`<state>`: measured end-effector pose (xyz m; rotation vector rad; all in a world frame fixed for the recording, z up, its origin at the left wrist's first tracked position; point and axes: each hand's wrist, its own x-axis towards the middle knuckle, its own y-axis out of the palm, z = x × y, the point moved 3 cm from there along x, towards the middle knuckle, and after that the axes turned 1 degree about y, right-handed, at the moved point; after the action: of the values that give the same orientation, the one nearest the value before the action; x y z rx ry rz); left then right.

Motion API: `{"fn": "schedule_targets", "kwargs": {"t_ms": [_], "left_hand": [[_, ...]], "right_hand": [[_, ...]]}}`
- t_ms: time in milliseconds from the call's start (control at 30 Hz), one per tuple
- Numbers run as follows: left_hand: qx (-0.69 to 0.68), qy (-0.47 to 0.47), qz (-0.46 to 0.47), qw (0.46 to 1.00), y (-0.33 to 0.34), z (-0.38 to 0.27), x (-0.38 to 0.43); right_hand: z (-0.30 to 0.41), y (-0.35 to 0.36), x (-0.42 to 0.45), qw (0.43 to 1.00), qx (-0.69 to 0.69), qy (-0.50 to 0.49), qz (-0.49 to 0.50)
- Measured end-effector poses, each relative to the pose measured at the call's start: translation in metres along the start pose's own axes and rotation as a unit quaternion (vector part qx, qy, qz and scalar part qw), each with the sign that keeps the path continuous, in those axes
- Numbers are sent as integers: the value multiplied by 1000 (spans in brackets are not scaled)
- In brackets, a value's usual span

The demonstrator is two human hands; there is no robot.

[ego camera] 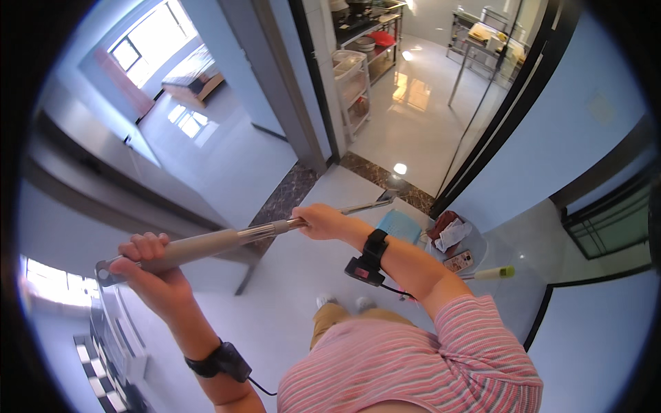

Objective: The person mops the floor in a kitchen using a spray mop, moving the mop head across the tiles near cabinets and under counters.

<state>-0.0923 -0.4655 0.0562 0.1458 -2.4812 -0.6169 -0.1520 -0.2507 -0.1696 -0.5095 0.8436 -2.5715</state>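
Observation:
My left hand (155, 273) is wrapped around the thick grey grip of a long metal pole (206, 248), close to its end with the hanging hole. Farther along, my right hand (325, 222) grips the thinner metal shaft. Past my right hand the shaft (361, 207) slants to the floor. Its far end (387, 196) lies near the dark marble door sill (356, 165); it is too small to tell what head it has. Each wrist wears a black strap with a small device and cable.
To the right sit a light-blue plastic basket (400, 225), a dark red bag (443, 227) with white paper or plastic, a phone (458, 261) and a green-tipped handle (496, 273). Beyond the doorways are a white cart (353, 90), a metal-legged table (465, 57) and a bed (193, 77).

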Motion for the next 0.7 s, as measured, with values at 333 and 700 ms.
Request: {"fn": "schedule_targets", "kwargs": {"t_ms": [333, 700], "left_hand": [[-152, -144, 261, 942, 13, 176, 140], [-119, -253, 363, 889, 77, 315, 235]], "right_hand": [[-128, -80, 79, 974, -108, 169, -103], [-259, -109, 120, 932, -116, 317, -131]]}}
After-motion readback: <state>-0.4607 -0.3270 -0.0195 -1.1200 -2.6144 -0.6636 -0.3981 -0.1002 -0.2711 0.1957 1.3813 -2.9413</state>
